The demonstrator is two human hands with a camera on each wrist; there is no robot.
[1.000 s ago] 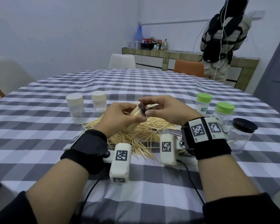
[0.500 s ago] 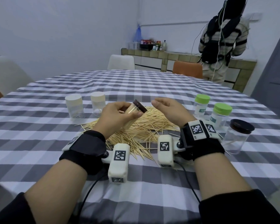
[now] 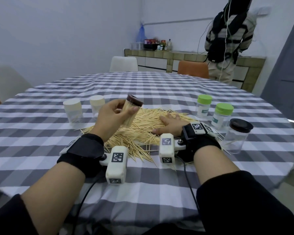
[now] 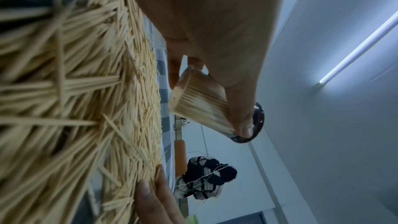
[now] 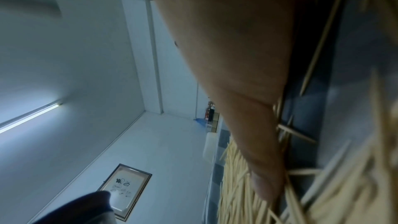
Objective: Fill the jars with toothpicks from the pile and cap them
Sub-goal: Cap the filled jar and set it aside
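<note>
My left hand (image 3: 115, 114) grips a small clear jar (image 3: 131, 112) packed with toothpicks and closed with a dark brown cap (image 3: 135, 100), held tilted above the toothpick pile (image 3: 143, 128). The left wrist view shows the same jar (image 4: 200, 106) with my thumb along its side near the cap (image 4: 257, 122). My right hand (image 3: 168, 124) lies flat on the right part of the pile, fingers straight. In the right wrist view my thumb (image 5: 258, 159) rests on the toothpicks (image 5: 241, 193).
Two white-capped jars (image 3: 73, 111) (image 3: 97, 106) stand at the left of the pile. At the right stand two green-capped jars (image 3: 204, 106) (image 3: 222, 116) and a dark-capped clear jar (image 3: 237, 134). A person (image 3: 227, 39) stands by the far counter. Chairs surround the checked table (image 3: 41, 150).
My right hand has let go of the cap and dropped flat onto the pile. My left hand has lifted the capped jar and swung it more upright.
</note>
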